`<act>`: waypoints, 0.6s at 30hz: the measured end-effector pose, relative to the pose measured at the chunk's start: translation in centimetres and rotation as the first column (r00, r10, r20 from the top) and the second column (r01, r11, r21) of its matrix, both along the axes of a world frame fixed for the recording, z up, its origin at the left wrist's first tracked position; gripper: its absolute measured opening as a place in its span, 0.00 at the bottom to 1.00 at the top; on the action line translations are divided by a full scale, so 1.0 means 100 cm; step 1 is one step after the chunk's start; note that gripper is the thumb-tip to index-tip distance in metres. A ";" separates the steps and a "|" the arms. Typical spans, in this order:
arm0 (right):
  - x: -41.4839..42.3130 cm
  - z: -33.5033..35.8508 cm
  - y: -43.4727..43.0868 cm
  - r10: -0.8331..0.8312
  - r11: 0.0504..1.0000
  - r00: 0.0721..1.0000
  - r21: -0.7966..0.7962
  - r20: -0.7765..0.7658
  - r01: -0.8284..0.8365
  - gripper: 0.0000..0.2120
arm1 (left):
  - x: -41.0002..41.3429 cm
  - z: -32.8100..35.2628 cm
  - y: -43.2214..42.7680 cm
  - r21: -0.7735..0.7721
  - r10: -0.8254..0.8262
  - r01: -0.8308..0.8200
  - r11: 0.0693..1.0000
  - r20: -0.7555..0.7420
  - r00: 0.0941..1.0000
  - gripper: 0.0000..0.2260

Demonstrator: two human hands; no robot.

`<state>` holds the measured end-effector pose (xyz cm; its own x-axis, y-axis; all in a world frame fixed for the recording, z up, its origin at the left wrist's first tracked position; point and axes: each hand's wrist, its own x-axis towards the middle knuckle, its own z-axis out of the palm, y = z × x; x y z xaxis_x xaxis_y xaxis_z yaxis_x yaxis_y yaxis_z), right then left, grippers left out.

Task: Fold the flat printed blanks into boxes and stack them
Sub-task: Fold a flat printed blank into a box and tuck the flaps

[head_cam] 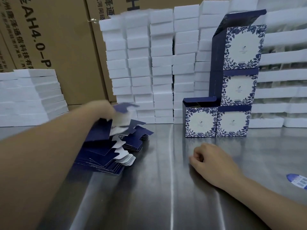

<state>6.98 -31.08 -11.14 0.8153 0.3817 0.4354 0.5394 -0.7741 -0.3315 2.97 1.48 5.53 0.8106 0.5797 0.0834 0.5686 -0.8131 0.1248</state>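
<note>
While the left hand (106,107) pinches a glossy navy card blank (123,117), the right hand (209,158) rests loosely curled on brushed steel table (149,188).

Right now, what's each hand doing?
Left hand: lifting a flat blank off the pile.
Right hand: loosely curled, holding nothing, resting on the table.
</note>
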 end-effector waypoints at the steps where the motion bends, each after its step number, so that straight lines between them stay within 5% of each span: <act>1: 0.000 0.000 0.000 -0.001 1.000 1.000 -0.002 -0.005 0.001 0.19 | -0.005 0.016 -0.006 0.015 -0.031 0.031 0.999 0.059 0.998 0.17; 5: -0.002 0.003 -0.001 -0.007 1.000 1.000 -0.015 -0.022 0.006 0.18 | -0.024 0.069 -0.021 -0.027 -0.107 0.132 0.991 0.435 0.894 0.19; 10: -0.006 0.006 0.000 -0.017 1.000 0.999 -0.024 -0.045 0.016 0.18 | -0.046 0.061 -0.051 0.000 -0.143 0.321 0.947 0.896 0.421 0.25; 14: -0.002 0.004 0.000 -0.024 1.000 0.998 0.001 -0.052 0.024 0.17 | -0.062 0.005 -0.105 -0.184 0.196 0.599 0.780 0.980 0.045 0.28; 18: 0.004 0.001 -0.002 0.005 0.992 0.998 0.129 -0.068 0.004 0.06 | -0.065 -0.069 -0.153 -0.298 0.398 0.694 0.655 0.917 0.019 0.34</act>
